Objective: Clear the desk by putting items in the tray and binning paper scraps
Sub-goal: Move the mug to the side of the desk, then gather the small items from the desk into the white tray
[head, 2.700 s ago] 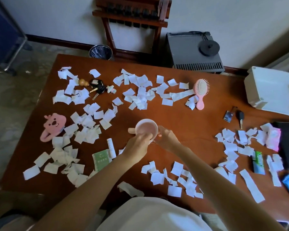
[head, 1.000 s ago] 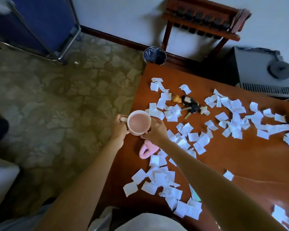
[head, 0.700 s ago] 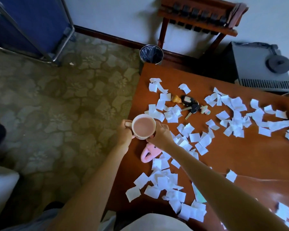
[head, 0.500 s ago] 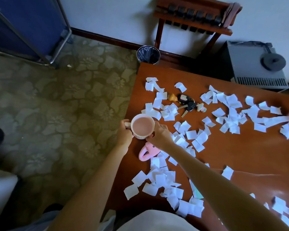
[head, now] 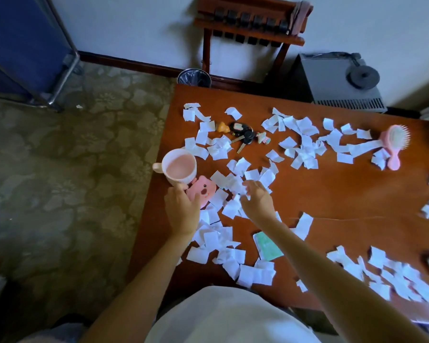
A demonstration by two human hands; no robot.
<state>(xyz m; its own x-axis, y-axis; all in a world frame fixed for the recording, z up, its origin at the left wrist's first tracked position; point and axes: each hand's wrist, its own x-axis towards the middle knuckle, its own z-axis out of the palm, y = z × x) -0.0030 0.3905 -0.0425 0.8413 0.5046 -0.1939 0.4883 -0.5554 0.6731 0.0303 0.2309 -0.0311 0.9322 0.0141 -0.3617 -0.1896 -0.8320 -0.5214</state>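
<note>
**Fingers down, and a long carry to the far left**

The fingers [head: 180, 188] of my left hand [head: 182, 211] curl at the foot of the pale pink plastic cup [head: 180, 168], which stands upright at the left edge of the brown wooden desk [head: 332, 194]. My thumb lies on the pink plush animal toy [head: 202, 190] just right of it. I cannot tell which of the two I grip.

The round black-lined waste bin [head: 195, 78] stands on the floor past the desk's far left corner.

Further right, my right hand [head: 258, 203] hangs over the thickest heap of torn white paper scraps [head: 229, 180], fingers bent down onto them. Blur hides whether any are pinched. The heap lies directly under that hand, so it is the nearer one. I judge that a loaded hand must then travel far and left to reach the bin. The tray is out of view.
</note>
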